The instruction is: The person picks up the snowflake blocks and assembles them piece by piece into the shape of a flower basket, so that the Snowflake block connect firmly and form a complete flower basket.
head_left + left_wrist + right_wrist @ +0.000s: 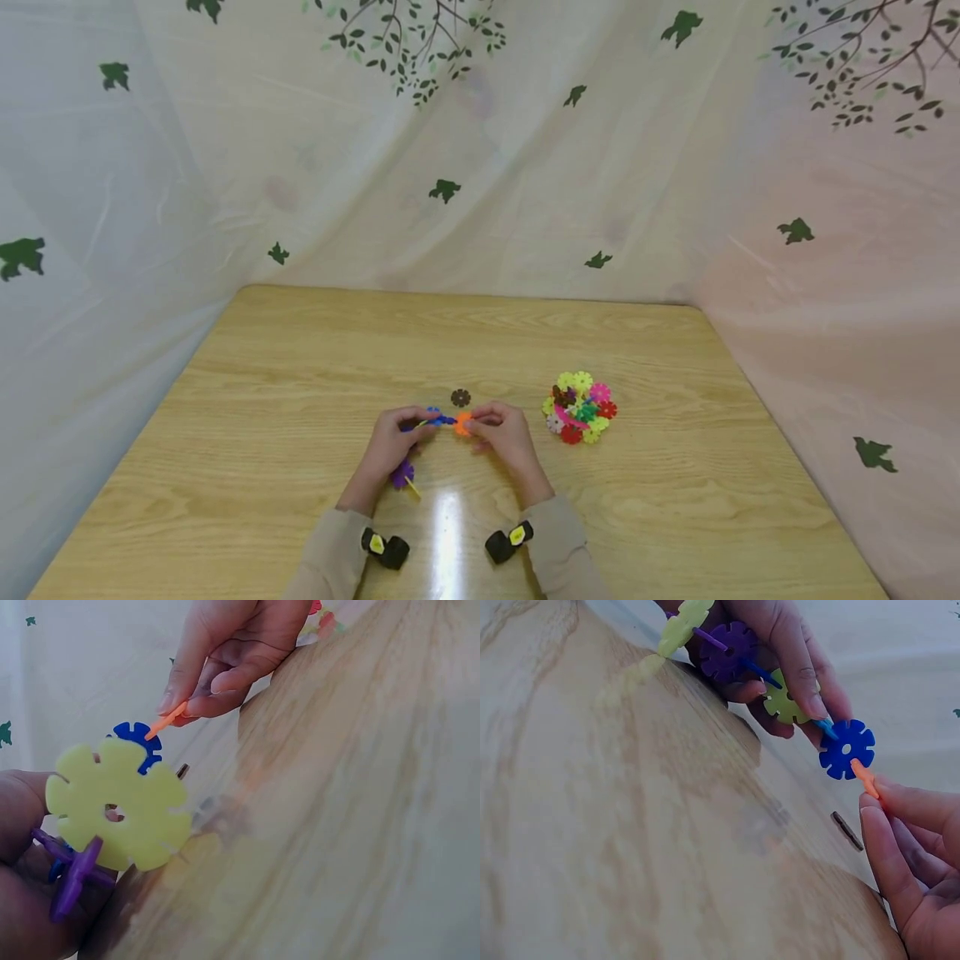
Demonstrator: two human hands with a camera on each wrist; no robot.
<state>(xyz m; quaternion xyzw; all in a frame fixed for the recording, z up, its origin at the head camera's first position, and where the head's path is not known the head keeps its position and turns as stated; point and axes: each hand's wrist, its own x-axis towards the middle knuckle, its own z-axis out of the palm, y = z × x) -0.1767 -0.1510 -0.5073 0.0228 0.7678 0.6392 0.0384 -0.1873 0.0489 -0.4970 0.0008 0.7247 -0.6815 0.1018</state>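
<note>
My left hand [393,437] holds a chain of notched plastic discs slotted into one another. In the right wrist view a purple disc [728,652], a yellow-green disc [784,697] and a dark blue disc [847,749] follow along it, with thinner blue pieces edge-on between them. A larger-looking yellow disc [118,806] hangs at the chain's near end in the left wrist view. Between thumb and fingers, my right hand [508,437] pinches an orange disc [865,778], whose edge meets the dark blue disc. How deeply the two are slotted cannot be told.
On the wooden table [300,350], a brown disc [461,397] lies just beyond the hands. To the right sits a heap of multicoloured discs [581,408]. A pale curtain [510,167] with leaf prints hangs behind and beside the table.
</note>
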